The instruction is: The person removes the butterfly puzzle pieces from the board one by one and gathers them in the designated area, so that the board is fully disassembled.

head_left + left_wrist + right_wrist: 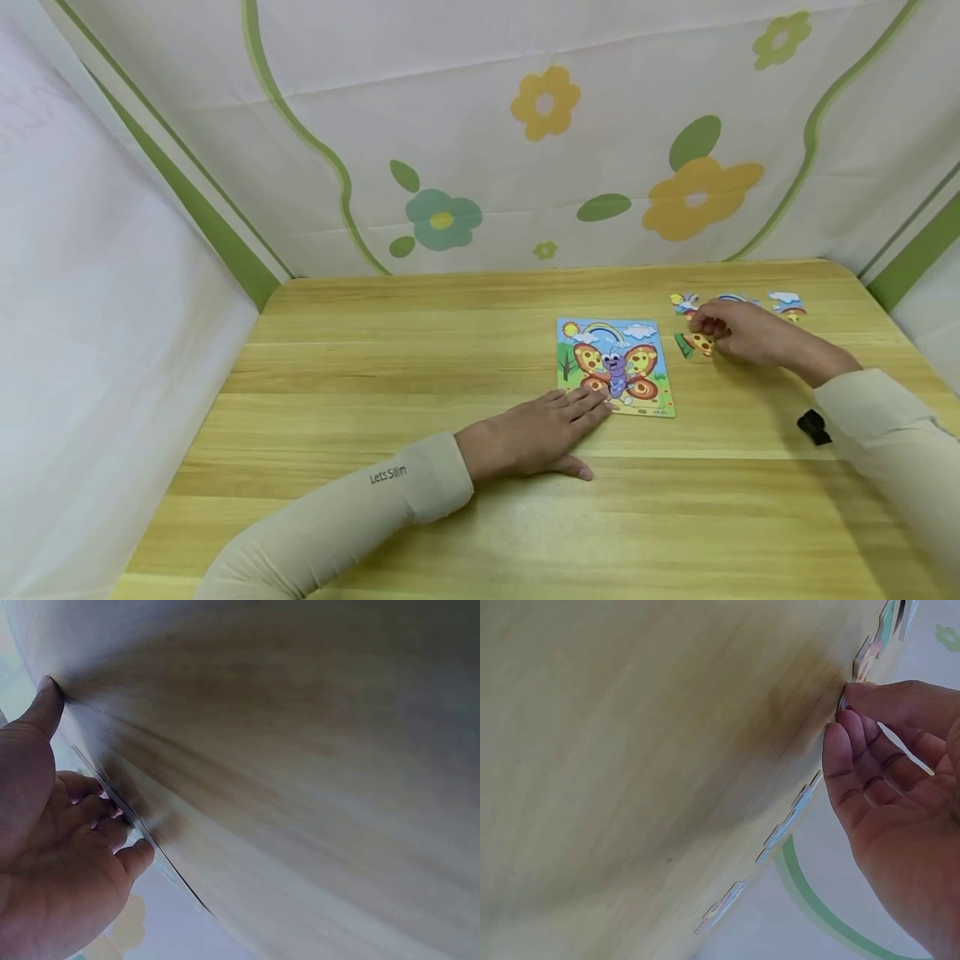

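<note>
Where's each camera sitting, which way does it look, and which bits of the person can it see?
Head: worn on the head, looking forward and down at the table and butterfly picture; left hand, right hand and both sleeves show.
Left wrist: looks low along the tabletop; the left hand shows, fingertips at the picture's thin edge.
Right wrist: also looks low along the tabletop; the right hand shows, near puzzle pieces seen edge-on.
Shared: head and right wrist both show the right hand and puzzle pieces.
</note>
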### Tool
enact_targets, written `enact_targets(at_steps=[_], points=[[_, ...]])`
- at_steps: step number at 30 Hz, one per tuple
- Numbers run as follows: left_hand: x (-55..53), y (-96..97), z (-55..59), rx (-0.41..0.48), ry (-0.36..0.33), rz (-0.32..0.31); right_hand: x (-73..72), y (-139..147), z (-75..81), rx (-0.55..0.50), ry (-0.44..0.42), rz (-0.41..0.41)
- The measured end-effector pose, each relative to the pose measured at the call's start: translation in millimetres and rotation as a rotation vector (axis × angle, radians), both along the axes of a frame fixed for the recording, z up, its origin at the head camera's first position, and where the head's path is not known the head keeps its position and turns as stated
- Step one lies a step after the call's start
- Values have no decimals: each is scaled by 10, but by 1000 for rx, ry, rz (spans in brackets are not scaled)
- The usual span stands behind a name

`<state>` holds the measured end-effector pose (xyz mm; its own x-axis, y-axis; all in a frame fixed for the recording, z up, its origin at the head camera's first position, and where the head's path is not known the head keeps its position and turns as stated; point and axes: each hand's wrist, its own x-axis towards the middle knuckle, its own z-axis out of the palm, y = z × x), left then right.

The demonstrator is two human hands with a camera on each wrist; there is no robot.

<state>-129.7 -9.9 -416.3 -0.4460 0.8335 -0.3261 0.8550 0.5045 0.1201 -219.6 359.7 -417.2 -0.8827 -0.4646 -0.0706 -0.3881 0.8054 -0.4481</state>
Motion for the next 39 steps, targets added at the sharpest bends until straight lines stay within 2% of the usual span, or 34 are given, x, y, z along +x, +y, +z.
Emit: enact_targets(at_steps=[13, 39], points=[[-12, 1, -5, 1, 8, -1, 12, 54, 32, 21, -41, -54], [0, 15, 18, -20, 35, -14, 60, 72, 44, 11, -41, -60]])
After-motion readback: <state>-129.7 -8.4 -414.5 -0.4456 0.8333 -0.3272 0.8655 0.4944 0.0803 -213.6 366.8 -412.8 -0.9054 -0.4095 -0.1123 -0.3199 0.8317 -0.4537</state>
